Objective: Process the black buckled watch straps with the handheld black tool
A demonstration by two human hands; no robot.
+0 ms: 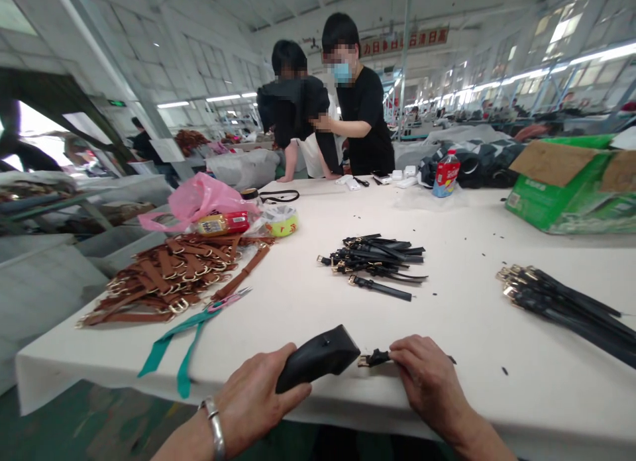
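Note:
My left hand (258,389) is wrapped round a black handheld device (320,356), whose wide end points right. Just beyond that end, a short black strap with a gold buckle (375,358) lies near the table's front edge. The fingers of my right hand (427,375) pinch this strap behind the buckle, and its tail shows past them on the right. Farther back in the middle is a pile of black buckled straps (382,256). More long black straps (556,299) lie bundled at the right.
Brown straps (169,272) are heaped at the left, beside scissors (228,301) with teal ribbon (173,338). A pink bag (199,199), a red bottle (446,174) and a green box (561,189) stand farther back. Two people (368,116) are across the white table (298,275).

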